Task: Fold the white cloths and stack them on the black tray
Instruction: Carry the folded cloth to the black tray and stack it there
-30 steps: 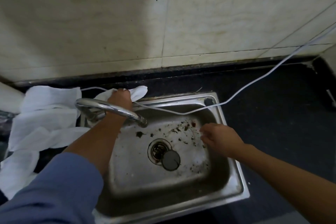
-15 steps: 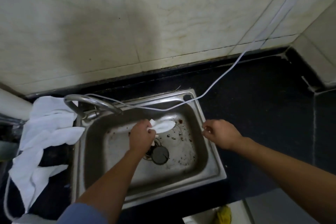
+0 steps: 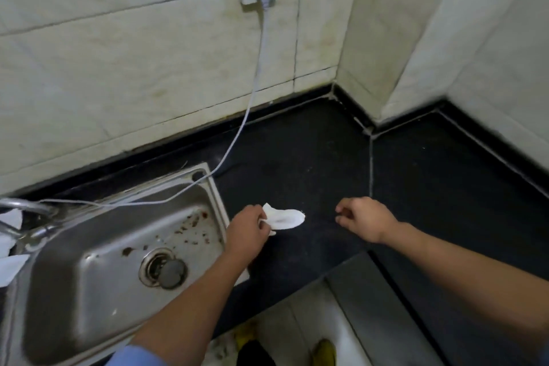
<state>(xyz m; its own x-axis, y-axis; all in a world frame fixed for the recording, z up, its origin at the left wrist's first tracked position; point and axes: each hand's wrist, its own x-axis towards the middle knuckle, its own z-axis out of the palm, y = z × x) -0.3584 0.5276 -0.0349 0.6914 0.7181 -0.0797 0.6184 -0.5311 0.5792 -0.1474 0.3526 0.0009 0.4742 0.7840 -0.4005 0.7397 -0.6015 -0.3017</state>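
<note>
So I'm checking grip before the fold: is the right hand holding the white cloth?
No, the right hand is empty above the black counter; the left hand grips the white cloth.

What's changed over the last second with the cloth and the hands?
The left hand took a white cloth from the pile by the tap, carried it rightward across the sink and now holds it over the black counter. The right hand stayed empty, shifting from the sink's right rim to over the counter. The white cable is unchanged.

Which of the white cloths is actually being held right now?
The small white cloth pinched in the left hand over the black counter. The other white cloths lie unheld left of the sink.
</note>
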